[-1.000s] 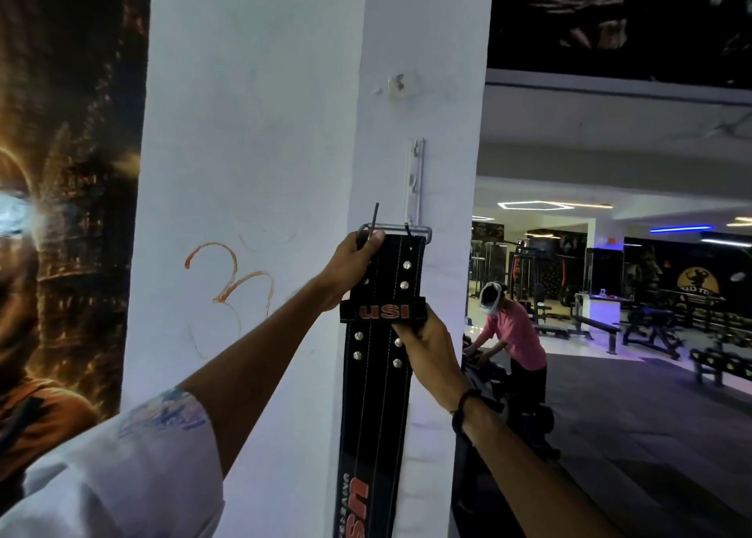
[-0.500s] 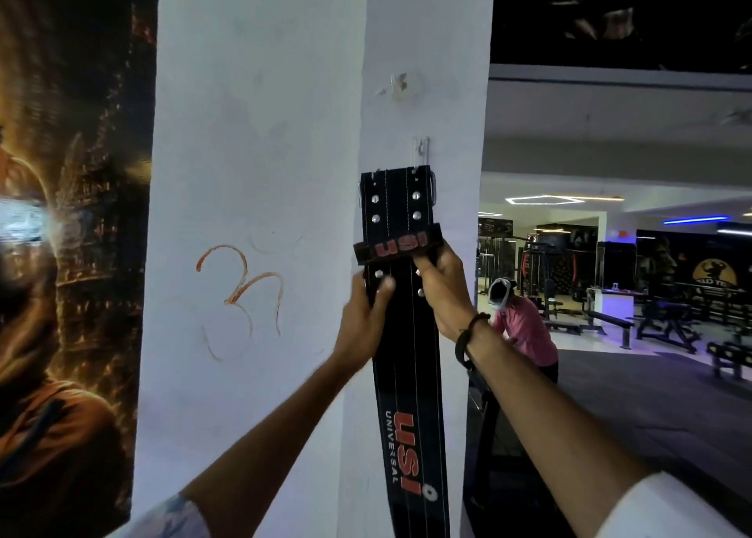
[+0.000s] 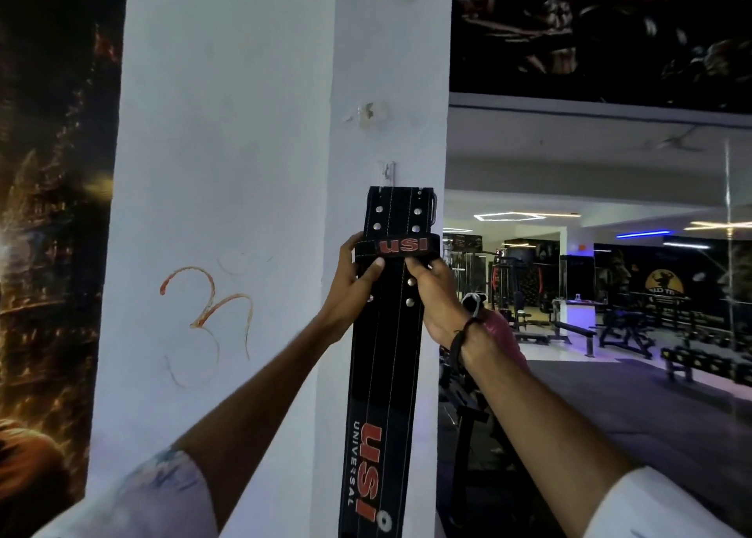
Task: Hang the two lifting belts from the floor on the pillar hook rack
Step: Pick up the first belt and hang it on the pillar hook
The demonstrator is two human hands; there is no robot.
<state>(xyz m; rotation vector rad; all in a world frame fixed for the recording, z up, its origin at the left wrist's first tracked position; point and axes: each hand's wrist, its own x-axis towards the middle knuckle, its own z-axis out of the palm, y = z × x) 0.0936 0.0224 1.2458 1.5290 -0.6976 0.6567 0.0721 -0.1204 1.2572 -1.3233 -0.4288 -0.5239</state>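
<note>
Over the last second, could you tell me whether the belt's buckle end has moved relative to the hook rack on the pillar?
Yes. The belt has gone up: its buckle end, earlier below the hook rack, now covers most of it.

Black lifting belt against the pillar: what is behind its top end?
Behind the top of the black lifting belt is the white pillar. Only the hook rack tip pokes out above; the rest, and whether the buckle has caught a hook, is covered.

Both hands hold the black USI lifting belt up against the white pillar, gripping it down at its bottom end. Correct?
Not quite. In the head view the left hand and right hand grip the lifting belt near its top, by the red-lettered loop, against the pillar.
</note>
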